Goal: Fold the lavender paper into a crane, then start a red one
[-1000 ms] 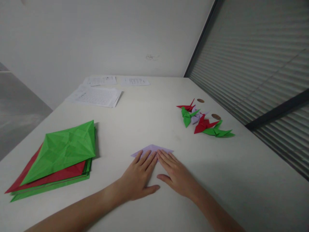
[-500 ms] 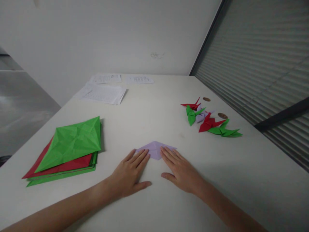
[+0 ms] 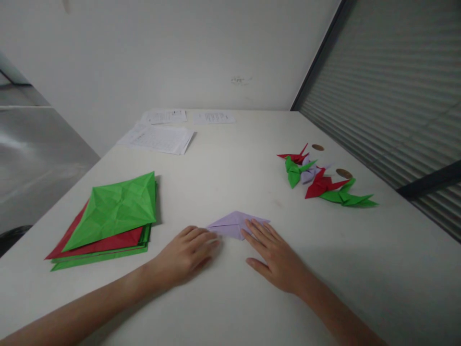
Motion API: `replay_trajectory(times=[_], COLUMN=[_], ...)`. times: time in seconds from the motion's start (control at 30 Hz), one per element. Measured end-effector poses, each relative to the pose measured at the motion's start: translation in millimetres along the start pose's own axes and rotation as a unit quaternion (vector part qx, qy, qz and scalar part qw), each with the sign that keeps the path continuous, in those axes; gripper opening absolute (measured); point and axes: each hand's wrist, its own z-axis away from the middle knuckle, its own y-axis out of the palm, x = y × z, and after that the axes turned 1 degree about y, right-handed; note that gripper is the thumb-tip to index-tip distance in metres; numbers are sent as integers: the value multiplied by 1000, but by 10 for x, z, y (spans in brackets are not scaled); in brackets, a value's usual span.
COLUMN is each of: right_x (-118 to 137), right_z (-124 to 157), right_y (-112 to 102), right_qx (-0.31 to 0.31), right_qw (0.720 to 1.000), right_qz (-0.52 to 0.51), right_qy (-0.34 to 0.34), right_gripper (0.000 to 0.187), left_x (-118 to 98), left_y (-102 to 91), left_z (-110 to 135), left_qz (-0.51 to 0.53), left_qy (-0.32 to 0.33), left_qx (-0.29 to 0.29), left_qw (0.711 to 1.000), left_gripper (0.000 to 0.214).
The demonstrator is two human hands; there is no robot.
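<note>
Green and red creased sheets (image 3: 115, 211) lay stacked on the left of the white table (image 3: 230, 168), with printed pages (image 3: 158, 138) far off and small folded figures (image 3: 324, 185) to the right. The lilac paper (image 3: 232, 223), a flat triangle, sat near the middle. The right hand (image 3: 277, 257) lay spread flat on its right part. The left hand (image 3: 183, 257), loosely curled and gripping nothing, touched its left corner.

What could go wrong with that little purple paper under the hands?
Only the right hand lies flat on the purple paper. The left hand just reaches its left corner, so the paper might slide on the smooth table and a crease could come out crooked. Tugging that thin corner hard might also crumple or tear it.
</note>
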Motion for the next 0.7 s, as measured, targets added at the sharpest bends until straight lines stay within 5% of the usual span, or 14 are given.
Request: replay_trajectory(times=[0.17, 0.47, 0.7], right_x=[-17, -15, -15], right_z=[3, 0, -10], right_y=[18, 2, -12], right_qx=[-14, -1, 4], right_qw=[1000, 1000, 1000], right_qz=[-10, -3, -4], right_qy=[-6, -3, 4], right_gripper=[62, 61, 61], left_x=[326, 367, 364], left_y=[7, 191, 135], left_z=[-108, -224, -102], left_qz=[76, 96, 80], left_qy=[-134, -151, -73], left_qx=[-52, -32, -44], left_qw=[987, 983, 993], left_gripper=[24, 13, 18])
